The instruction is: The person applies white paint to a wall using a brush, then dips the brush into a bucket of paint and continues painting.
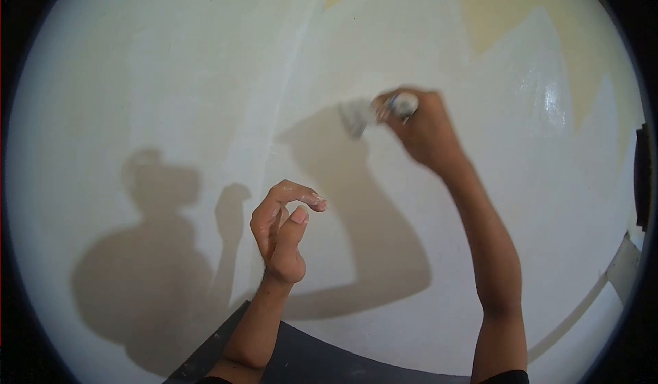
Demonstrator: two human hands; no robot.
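My right hand [426, 127] is closed around a paintbrush [403, 104] with a pale handle end pointing toward me. The brush's grey head, blurred by motion, reaches left to the white-coated wall [418, 226]. My left hand [279, 230] is raised in front of the wall, lower and further left. Its fingers are curled with a gap between thumb and forefinger, and nothing is in it. White smears mark the fingers of both hands.
Jagged yellow areas [504, 14] show on the wall at upper right, beside a wet, shiny patch [545, 100]. Shadows [154, 261] of me and my arms fall across the wall. A dark surface [308, 356] lies below, and a dark object [642, 178] stands at the right edge.
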